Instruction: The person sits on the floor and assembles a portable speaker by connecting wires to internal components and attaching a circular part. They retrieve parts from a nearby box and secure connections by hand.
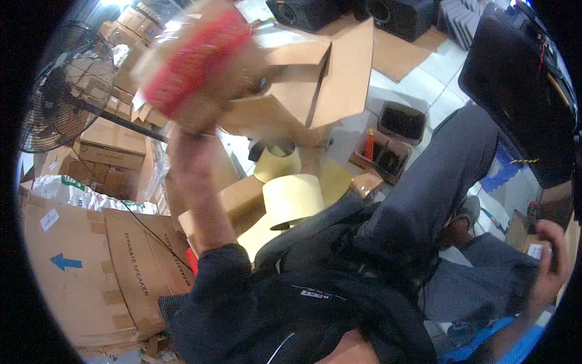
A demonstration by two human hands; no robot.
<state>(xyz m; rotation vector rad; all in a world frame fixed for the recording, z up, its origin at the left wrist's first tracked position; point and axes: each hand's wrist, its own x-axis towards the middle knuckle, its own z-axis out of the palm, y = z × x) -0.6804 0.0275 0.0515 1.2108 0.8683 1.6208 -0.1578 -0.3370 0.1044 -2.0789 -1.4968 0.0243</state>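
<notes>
My left hand [193,141] is raised high in the upper left, at the end of a dark sleeve. It grips a blurred red and tan object [195,60], whose kind I cannot make out. Just behind it stands an open cardboard box [321,85] with its flaps up. My right hand [553,253] is low at the far right edge with curled fingers, next to a small cardboard piece with a white label [536,249]. Whether it holds anything is unclear. My legs in dark grey trousers [436,194] stretch across the middle.
Two pale tan rolls [292,199] lie on a carton below the box. A standing fan [57,100] and stacked flat cartons [79,273] fill the left. Dark trays [400,121], an orange tool [368,144], black speakers [303,12] and a black case [521,85] lie beyond.
</notes>
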